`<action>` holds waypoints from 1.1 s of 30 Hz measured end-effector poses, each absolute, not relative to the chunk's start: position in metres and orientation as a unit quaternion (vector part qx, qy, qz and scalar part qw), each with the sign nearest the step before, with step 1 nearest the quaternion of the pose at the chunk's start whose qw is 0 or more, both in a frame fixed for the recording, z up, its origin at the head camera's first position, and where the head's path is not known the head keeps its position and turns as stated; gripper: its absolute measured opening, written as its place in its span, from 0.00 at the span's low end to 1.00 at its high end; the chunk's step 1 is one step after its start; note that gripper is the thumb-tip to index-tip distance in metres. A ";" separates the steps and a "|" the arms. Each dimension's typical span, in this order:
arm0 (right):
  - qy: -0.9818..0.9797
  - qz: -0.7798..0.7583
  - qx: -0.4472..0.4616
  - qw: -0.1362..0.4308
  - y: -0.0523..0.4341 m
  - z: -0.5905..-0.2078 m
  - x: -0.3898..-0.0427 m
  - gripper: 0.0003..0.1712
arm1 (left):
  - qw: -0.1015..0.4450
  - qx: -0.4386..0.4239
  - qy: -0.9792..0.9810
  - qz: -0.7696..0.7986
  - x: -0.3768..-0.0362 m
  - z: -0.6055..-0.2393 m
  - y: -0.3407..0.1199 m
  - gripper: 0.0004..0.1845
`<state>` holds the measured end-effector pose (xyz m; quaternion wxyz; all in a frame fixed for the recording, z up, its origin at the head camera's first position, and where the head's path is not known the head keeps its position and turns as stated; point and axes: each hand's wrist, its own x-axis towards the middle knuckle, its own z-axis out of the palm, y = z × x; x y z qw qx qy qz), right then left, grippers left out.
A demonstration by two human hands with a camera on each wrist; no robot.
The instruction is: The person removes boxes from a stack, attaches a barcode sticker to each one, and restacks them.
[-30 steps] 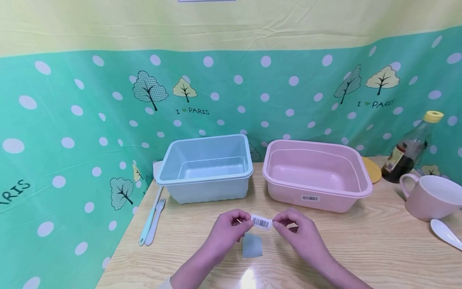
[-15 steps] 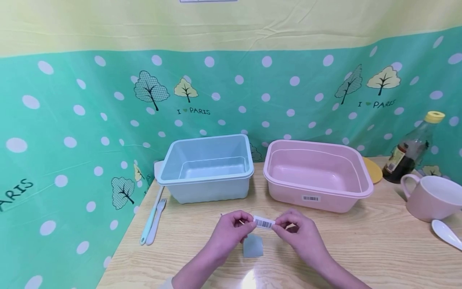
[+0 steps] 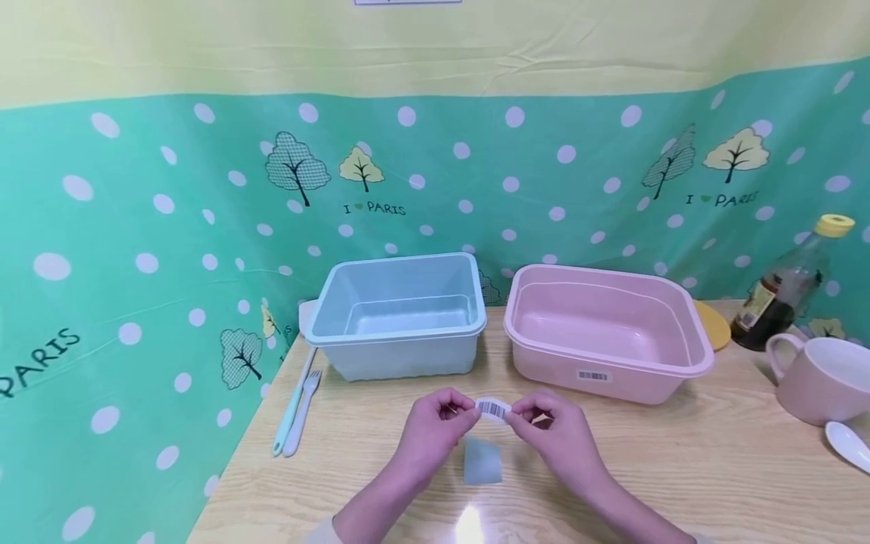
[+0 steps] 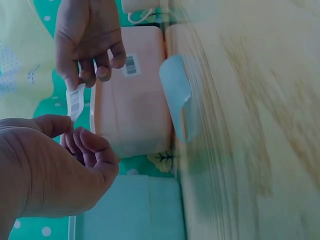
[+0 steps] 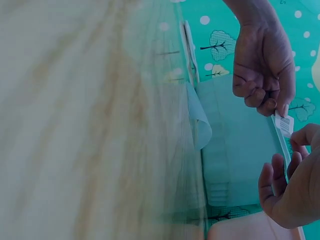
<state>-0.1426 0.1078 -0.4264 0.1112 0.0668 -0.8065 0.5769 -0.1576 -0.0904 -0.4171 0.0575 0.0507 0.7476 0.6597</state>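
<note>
We pinch a barcode sticker [image 3: 492, 409] between our left hand [image 3: 435, 431] and right hand [image 3: 553, 434], above a backing sheet [image 3: 482, 460] on the table [image 3: 714, 468].

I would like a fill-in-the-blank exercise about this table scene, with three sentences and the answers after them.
1. Both hands pinch a small white sticker printed with a ____.
2. The tub that already carries a sticker on its front wall is ____ in colour.
3. The fork lies on the table to the left of the ____ tub.

Answers: barcode; pink; blue
</note>
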 end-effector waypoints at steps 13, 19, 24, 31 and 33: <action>-0.813 0.577 0.065 0.055 0.082 -0.435 -0.179 0.04 | -0.009 0.012 0.779 0.627 -0.183 -0.431 -0.108 0.06; -0.797 0.597 0.086 0.026 0.071 -0.437 -0.188 0.08 | -0.011 -0.006 0.783 0.622 -0.190 -0.434 -0.117 0.08; -0.792 0.601 0.105 0.019 0.060 -0.439 -0.194 0.10 | -0.016 -0.013 0.781 0.624 -0.193 -0.434 -0.124 0.11; -0.793 0.600 0.109 0.011 0.047 -0.441 -0.203 0.12 | -0.015 -0.026 0.774 0.632 -0.194 -0.433 -0.132 0.15; -0.792 0.601 0.109 0.008 0.043 -0.441 -0.205 0.13 | -0.012 -0.030 0.772 0.635 -0.194 -0.434 -0.135 0.15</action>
